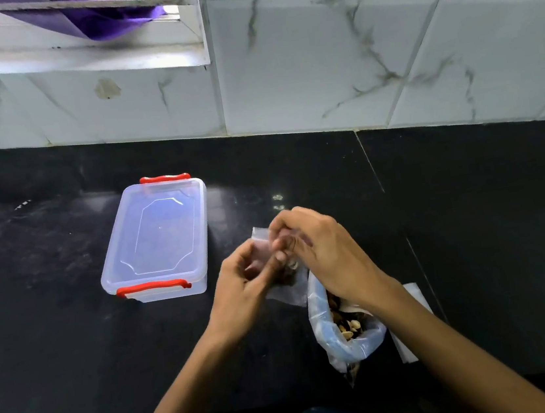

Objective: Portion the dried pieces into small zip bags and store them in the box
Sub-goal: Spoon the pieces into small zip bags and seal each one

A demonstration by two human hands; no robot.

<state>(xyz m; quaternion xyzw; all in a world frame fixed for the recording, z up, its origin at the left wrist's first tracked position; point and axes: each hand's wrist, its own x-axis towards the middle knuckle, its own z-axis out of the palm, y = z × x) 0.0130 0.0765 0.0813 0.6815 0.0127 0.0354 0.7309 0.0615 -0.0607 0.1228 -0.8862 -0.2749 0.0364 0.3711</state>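
**Small bag held over bench**

Left hand (242, 278) and right hand (317, 245) both pinch a small zip bag (287, 293) above the bench (57, 335). Large bag of dried pieces (346, 326) sits just beside it. Box (157, 241), lid on, left of the hands.

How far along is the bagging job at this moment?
Early. Done: nothing visible in the box, its lid on. In hand: both hands, left and right, hold one zip bag. Left: the big bag holds many pieces.
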